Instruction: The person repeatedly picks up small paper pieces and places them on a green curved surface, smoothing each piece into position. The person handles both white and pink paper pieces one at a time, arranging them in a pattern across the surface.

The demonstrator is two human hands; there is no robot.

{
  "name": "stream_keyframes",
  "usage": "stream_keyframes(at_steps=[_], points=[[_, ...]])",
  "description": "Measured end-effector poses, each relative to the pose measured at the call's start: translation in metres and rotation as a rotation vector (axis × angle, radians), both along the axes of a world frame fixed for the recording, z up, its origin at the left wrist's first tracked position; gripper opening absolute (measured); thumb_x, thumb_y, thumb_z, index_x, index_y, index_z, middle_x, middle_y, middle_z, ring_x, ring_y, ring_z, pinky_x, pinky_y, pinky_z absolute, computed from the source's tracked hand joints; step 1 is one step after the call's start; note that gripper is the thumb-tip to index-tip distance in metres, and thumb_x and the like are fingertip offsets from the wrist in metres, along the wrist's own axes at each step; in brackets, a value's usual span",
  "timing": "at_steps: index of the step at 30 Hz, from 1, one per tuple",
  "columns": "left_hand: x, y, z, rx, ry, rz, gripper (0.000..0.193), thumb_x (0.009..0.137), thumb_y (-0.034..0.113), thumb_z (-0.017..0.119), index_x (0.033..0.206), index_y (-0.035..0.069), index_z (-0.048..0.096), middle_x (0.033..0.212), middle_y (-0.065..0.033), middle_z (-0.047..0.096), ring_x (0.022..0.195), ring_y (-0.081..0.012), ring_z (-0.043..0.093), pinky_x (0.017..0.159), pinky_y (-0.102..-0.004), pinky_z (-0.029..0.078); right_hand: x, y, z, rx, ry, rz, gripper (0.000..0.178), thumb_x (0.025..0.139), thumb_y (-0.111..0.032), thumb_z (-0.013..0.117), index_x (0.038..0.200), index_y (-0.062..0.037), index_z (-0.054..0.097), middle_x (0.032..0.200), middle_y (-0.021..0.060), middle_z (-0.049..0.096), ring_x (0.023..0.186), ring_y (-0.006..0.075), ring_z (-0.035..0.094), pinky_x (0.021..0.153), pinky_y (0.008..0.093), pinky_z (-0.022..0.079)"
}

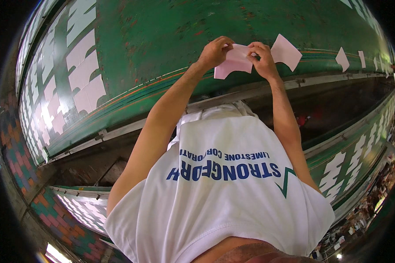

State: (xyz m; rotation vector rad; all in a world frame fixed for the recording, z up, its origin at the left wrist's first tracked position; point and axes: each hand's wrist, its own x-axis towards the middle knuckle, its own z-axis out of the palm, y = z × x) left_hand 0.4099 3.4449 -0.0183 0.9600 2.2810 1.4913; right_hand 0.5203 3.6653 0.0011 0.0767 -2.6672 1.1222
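Note:
Between my hands is a pale pink fabric piece [235, 65] with a curved cut-out in its near edge. My left hand [216, 51] pinches its upper left corner. Its upper right side is gripped by my right hand [262, 59], thumb and fingers pressed together. The piece is over the near edge of a long green table [162, 39]. Just right of my right hand lies a second pink piece [286, 51] with a similar curved edge, flat on the table.
More cut pieces [342, 59] lie farther right along the table's edge. Rows of pale pieces [84, 72] cover the table's left part. A metal rail [118, 131] runs along the near side, close to my body. Other green tables with pieces [338, 168] stand behind me.

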Motion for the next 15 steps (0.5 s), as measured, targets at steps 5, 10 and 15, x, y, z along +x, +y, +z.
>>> stream_keyframes(at_steps=[5,10,15], points=[[0.025,-0.014,0.035,0.12,-0.352,-0.185,0.024,0.105,0.012,0.062,0.128,0.006,0.062,0.11,-0.0125,0.071,0.094,-0.0208,0.068,0.08,-0.0357,0.056,0.009,-0.003,0.037,-0.43,-0.272,0.042,0.008,0.096,-0.009,0.072,0.102,-0.006,0.068,0.099,0.0029,0.07,0.097,0.0161,0.066,0.09,0.0343,0.051],[0.052,-0.037,0.052,0.28,-0.741,-0.311,0.039,0.106,0.015,0.065,0.142,0.005,0.056,0.113,-0.0067,0.069,0.102,-0.015,0.063,0.091,-0.0327,0.053,-0.001,-0.022,0.061,-0.486,-0.287,0.156,0.005,0.099,-0.007,0.068,0.103,-0.0057,0.066,0.099,-0.0002,0.067,0.096,0.011,0.063,0.085,0.0297,0.051],[0.082,-0.089,0.061,0.391,-0.928,-0.326,0.047,0.1,0.006,0.071,0.144,0.002,0.054,0.126,-0.0064,0.067,0.112,-0.0123,0.06,0.1,-0.0313,0.05,-0.013,-0.054,0.071,-0.638,-0.365,0.337,0.006,0.099,-0.006,0.067,0.103,-0.0044,0.062,0.102,-0.0001,0.063,0.097,0.0101,0.059,0.084,0.0287,0.051]])
